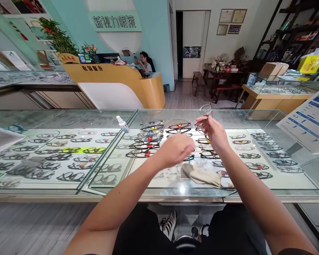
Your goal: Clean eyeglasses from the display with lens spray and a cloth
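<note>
In my right hand [217, 134] is a pair of eyeglasses [205, 109] with thin dark rims, pinched between the fingers and raised above the glass counter. The frame is turned on end, one lens above the other. My left hand [177, 150] hovers over the counter to the left, its fingers curled in; what they hold, if anything, is hidden. Below both hands a beige cloth [202, 175] lies crumpled on the glass. Rows of eyeglasses [149, 145] sit to the left of my left hand, several with red or yellow tags. A white spray bottle [122, 124] stands farther left.
The glass display counter [159, 193] runs across in front of me, with more frames [74, 156] on display. A printed sign [308, 120] stands at the right. Beyond are a wooden reception desk [154, 90] with a seated person, and a dark table [225, 72] with a bench.
</note>
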Demonstrator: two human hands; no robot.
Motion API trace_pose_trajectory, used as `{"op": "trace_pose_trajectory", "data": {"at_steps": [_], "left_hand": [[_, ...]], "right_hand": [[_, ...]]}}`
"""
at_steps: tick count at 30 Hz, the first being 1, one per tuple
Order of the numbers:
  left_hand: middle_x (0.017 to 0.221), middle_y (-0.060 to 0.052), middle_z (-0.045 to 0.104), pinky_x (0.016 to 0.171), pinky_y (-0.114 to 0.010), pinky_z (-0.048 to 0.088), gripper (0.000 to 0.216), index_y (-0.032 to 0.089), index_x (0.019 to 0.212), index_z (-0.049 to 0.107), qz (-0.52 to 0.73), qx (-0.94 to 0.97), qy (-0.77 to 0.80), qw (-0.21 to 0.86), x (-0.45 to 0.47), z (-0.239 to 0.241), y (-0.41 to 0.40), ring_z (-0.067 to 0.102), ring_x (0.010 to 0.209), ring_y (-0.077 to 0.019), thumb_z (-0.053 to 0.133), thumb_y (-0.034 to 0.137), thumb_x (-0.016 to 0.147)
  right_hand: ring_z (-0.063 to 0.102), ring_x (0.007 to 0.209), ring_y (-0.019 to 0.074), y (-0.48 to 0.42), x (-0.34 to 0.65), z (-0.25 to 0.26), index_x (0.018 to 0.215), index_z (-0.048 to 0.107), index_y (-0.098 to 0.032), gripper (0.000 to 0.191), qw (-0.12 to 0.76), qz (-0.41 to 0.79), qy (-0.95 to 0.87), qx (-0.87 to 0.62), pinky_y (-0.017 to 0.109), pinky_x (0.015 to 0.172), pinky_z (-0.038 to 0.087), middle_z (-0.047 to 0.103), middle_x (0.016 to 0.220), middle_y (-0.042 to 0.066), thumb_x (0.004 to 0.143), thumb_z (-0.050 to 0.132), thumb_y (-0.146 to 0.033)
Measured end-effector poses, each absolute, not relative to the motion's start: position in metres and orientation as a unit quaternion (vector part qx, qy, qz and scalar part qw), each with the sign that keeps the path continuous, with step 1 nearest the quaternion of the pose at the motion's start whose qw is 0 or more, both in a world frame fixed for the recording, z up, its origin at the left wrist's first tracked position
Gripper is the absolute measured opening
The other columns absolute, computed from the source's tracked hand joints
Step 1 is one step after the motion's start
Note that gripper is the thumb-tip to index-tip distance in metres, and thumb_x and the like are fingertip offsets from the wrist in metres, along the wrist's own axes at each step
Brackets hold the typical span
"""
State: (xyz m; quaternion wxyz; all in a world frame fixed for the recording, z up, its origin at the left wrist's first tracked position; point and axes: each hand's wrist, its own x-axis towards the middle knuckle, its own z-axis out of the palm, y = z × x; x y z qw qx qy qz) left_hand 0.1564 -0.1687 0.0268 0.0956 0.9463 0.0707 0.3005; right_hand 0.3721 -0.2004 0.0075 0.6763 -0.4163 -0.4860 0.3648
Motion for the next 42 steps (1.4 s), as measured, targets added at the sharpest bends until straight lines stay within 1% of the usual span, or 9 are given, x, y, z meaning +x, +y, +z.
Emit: {"op": "trace_pose_trajectory", "data": {"at_steps": [6, 10, 14, 20, 27, 30, 33, 37, 42], "left_hand": [[0.112, -0.011, 0.074, 0.088, -0.039, 0.044, 0.045, 0.018, 0.120, 0.067, 0.075, 0.991, 0.000, 0.115, 0.182, -0.013, -0.201, 0.066, 0.103, -0.0274, 0.065, 0.057, 0.100], [0.100, -0.008, 0.074, 0.078, -0.036, 0.043, 0.026, 0.020, 0.108, 0.067, 0.014, 0.977, 0.002, 0.213, 0.183, -0.014, -0.202, 0.067, 0.094, -0.0249, 0.062, 0.045, 0.103], [0.082, -0.001, 0.066, 0.064, -0.030, 0.037, 0.023, 0.022, 0.100, 0.059, -0.010, 0.907, 0.062, 0.417, 0.177, 0.002, -0.195, 0.057, 0.071, -0.0164, 0.058, 0.044, 0.103], [0.072, 0.004, 0.055, 0.051, -0.023, 0.039, 0.035, 0.023, 0.098, 0.053, 0.121, 0.668, 0.180, 0.712, 0.169, 0.013, -0.167, 0.051, 0.055, -0.0102, 0.069, 0.052, 0.091], [0.056, 0.007, 0.052, 0.044, -0.021, 0.031, 0.057, 0.021, 0.107, 0.064, 0.366, 0.540, 0.261, 0.712, 0.171, 0.013, -0.142, 0.041, 0.043, -0.0070, 0.081, 0.068, 0.080], [0.068, 0.002, 0.069, 0.053, -0.024, 0.046, 0.059, 0.020, 0.114, 0.070, 0.388, 0.524, 0.296, 0.698, 0.174, 0.007, -0.136, 0.060, 0.055, -0.0129, 0.080, 0.068, 0.081], [0.093, -0.005, 0.081, 0.078, -0.028, 0.057, 0.061, 0.019, 0.121, 0.074, 0.392, 0.529, 0.290, 0.695, 0.176, 0.000, -0.134, 0.076, 0.087, -0.0211, 0.079, 0.067, 0.083], [0.105, -0.009, 0.083, 0.097, -0.035, 0.056, 0.065, 0.017, 0.118, 0.076, 0.365, 0.554, 0.270, 0.698, 0.176, -0.006, -0.135, 0.077, 0.104, -0.0272, 0.076, 0.072, 0.084], [0.108, -0.009, 0.083, 0.101, -0.034, 0.055, 0.067, 0.018, 0.115, 0.078, 0.348, 0.574, 0.240, 0.701, 0.176, -0.005, -0.140, 0.077, 0.105, -0.0264, 0.075, 0.077, 0.081]], "right_hand": [[0.057, 0.078, 0.0175, -0.200, 0.371, 0.008, 0.104, 0.082, -0.027, 0.050, 0.660, 0.339, -0.505, -0.441, 0.032, 0.065, 0.042, 0.073, 0.101, 0.006, 0.102, 0.054, -0.068], [0.060, 0.082, 0.0197, -0.200, 0.371, 0.008, 0.105, 0.082, -0.027, 0.057, 0.642, 0.321, -0.517, -0.466, 0.034, 0.067, 0.045, 0.073, 0.102, 0.007, 0.100, 0.050, -0.074], [0.062, 0.084, 0.0202, -0.200, 0.373, 0.008, 0.106, 0.081, -0.027, 0.057, 0.640, 0.320, -0.517, -0.470, 0.034, 0.068, 0.045, 0.074, 0.104, 0.007, 0.100, 0.049, -0.074], [0.054, 0.073, 0.0158, -0.201, 0.377, 0.011, 0.103, 0.083, -0.027, 0.043, 0.677, 0.356, -0.486, -0.423, 0.032, 0.065, 0.041, 0.073, 0.097, 0.005, 0.104, 0.055, -0.059], [0.058, 0.077, 0.0178, -0.204, 0.375, 0.015, 0.101, 0.081, -0.025, 0.046, 0.675, 0.355, -0.482, -0.432, 0.033, 0.070, 0.047, 0.072, 0.101, 0.007, 0.100, 0.057, -0.065], [0.058, 0.079, 0.0189, -0.206, 0.371, 0.014, 0.101, 0.081, -0.025, 0.044, 0.660, 0.366, -0.498, -0.428, 0.034, 0.072, 0.047, 0.073, 0.100, 0.007, 0.101, 0.056, -0.063], [0.060, 0.088, 0.0213, -0.206, 0.367, 0.012, 0.101, 0.082, -0.026, 0.044, 0.647, 0.352, -0.521, -0.432, 0.035, 0.081, 0.049, 0.072, 0.103, 0.007, 0.103, 0.054, -0.061], [0.060, 0.112, 0.0264, -0.206, 0.364, 0.010, 0.102, 0.083, -0.029, 0.048, 0.626, 0.295, -0.561, -0.455, 0.041, 0.103, 0.048, 0.067, 0.115, 0.007, 0.103, 0.051, -0.065], [0.054, 0.132, 0.0282, -0.208, 0.360, 0.008, 0.114, 0.083, -0.032, 0.048, 0.604, 0.286, -0.591, -0.451, 0.042, 0.115, 0.042, 0.062, 0.124, 0.007, 0.106, 0.047, -0.063]]}}
